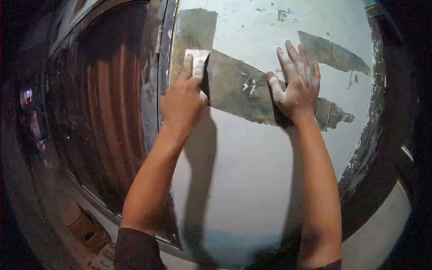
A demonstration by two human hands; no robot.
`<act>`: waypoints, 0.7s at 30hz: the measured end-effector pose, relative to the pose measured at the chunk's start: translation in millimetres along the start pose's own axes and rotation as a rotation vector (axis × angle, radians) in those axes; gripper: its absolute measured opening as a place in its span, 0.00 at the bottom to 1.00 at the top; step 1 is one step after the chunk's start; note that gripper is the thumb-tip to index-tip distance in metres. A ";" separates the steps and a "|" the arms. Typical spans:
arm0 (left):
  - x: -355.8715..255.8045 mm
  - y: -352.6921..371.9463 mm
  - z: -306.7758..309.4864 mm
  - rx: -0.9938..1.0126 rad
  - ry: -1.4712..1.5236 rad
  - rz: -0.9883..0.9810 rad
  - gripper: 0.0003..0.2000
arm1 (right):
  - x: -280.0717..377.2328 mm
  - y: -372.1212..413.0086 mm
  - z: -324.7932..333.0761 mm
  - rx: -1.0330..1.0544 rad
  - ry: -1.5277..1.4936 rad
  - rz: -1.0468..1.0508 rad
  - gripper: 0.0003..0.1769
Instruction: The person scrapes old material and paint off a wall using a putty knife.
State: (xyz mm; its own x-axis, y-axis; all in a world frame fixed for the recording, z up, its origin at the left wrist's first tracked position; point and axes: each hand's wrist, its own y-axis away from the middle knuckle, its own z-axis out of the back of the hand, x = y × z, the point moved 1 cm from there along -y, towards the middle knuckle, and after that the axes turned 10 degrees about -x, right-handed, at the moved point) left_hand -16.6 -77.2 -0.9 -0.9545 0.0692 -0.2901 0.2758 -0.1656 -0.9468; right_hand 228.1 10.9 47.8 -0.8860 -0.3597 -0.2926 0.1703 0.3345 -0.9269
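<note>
My left hand (186,96) is closed around a putty knife, its handle hidden in my palm. Two fingers press along the pale, flared blade (197,56), whose upper edge is against the panel near its left side. My right hand (298,87), dusted with white powder, rests with fingers spread on the panel and holds nothing. Between the hands runs a bare grey-brown patch (238,92) with ragged edges and small white remnants. Around it, the panel (243,153) carries a smooth pale coating. A second bare patch (330,51) lies right of my fingertips.
At the left stands a dark framed door (150,67) with a brown curtain (112,94) behind its pane and a hinge (159,39) on its edge. A flaking dark frame (369,130) borders the panel's right. A brown woven-looking object (87,229) lies low at left.
</note>
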 end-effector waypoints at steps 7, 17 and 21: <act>-8.3 -5.2 -2.0 0.022 -0.014 -0.031 0.18 | 1.4 -0.7 2.4 0.007 0.006 -0.004 0.33; -9.2 -5.7 -1.8 -0.002 -0.043 -0.069 0.19 | -0.7 0.9 0.5 -0.017 -0.012 0.004 0.33; -11.5 -14.7 -2.2 0.037 -0.067 -0.066 0.20 | -0.9 -0.2 -0.2 -0.003 0.005 0.000 0.33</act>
State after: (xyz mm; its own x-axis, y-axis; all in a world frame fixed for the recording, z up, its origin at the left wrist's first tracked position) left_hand -9.5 -73.4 16.1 -0.9761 0.0156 -0.2167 0.2093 -0.1990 -0.9574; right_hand 228.8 11.3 48.3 -0.8880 -0.3559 -0.2912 0.1685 0.3373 -0.9262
